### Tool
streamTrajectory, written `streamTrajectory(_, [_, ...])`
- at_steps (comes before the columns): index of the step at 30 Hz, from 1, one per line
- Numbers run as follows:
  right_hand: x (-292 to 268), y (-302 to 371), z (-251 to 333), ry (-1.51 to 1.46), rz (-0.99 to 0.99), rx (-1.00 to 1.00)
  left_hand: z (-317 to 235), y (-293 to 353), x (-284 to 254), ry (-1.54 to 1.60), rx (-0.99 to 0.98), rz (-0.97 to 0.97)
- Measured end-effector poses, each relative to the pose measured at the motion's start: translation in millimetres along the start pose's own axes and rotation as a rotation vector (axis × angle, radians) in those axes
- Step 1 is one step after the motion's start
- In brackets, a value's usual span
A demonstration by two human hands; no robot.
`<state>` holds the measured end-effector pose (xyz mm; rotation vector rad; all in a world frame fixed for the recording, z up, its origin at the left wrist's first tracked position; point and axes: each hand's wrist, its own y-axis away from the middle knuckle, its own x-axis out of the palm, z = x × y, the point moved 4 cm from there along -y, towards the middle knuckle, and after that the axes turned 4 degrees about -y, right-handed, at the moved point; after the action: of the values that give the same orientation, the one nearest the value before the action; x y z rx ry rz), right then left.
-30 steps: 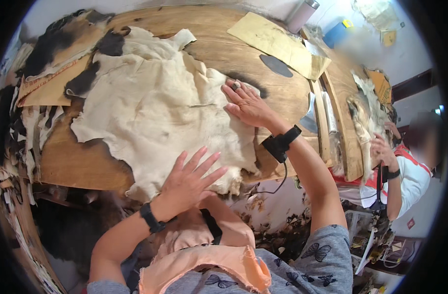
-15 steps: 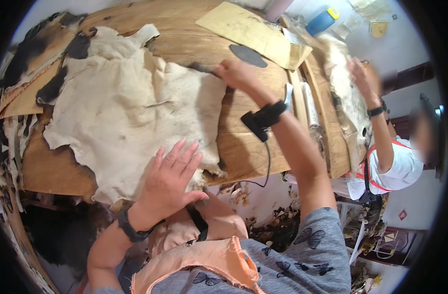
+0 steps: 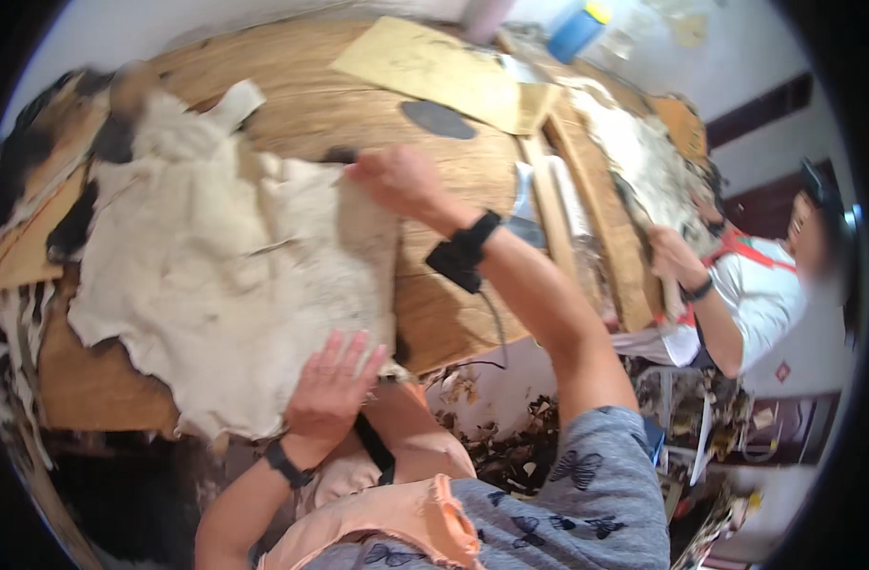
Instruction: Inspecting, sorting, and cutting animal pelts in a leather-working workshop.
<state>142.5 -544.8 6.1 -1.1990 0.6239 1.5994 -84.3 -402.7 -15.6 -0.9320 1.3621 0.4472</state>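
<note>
A cream-coloured animal hide (image 3: 197, 247) with ragged edges and a small slit lies spread, flesh side up, on the wooden table (image 3: 292, 52). Dark fur peeks out at its far edge. My right hand (image 3: 401, 182) is closed at the hide's far right corner, gripping the edge; its fingertips are partly hidden. Flat on the hide's near right part rests my left hand (image 3: 332, 388), fingers stretched out and holding nothing.
A yellowish board (image 3: 425, 71) and a dark oval piece (image 3: 438, 120) lie beyond my right hand. Wooden bars (image 3: 601, 209) run along the right. Another person (image 3: 753, 294) handles a second pale hide (image 3: 634, 133) there. Furry hides (image 3: 35, 142) are piled at left. Scraps (image 3: 510, 446) lie below.
The view has shifted, so the table things sit further left. My right hand stays at the hide's corner, my left on its near part. The other person's raised hand has come down to their hide.
</note>
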Motion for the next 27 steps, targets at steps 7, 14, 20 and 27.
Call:
streamTrajectory(7, [3.3, -12.8, -4.1, 0.004, -0.088, -0.008, 5.8, 9.7, -2.1, -0.085, 0.024, -0.116])
streamTrajectory(14, [13.1, -18.7, -6.8, 0.038, 0.060, 0.022, 0.7, 10.6, -2.5, -0.101, 0.050, -0.074])
streamTrajectory(20, [-46.0, 24.5, -62.9, 0.030, -0.066, 0.340, 0.9, 7.5, -1.6, -0.153, 0.071, -0.103])
streamTrajectory(27, [-66.9, 64.0, -135.5, 0.269, -0.034, 0.375, 1.0, 7.9, -0.6, -0.125, 0.088, -0.106])
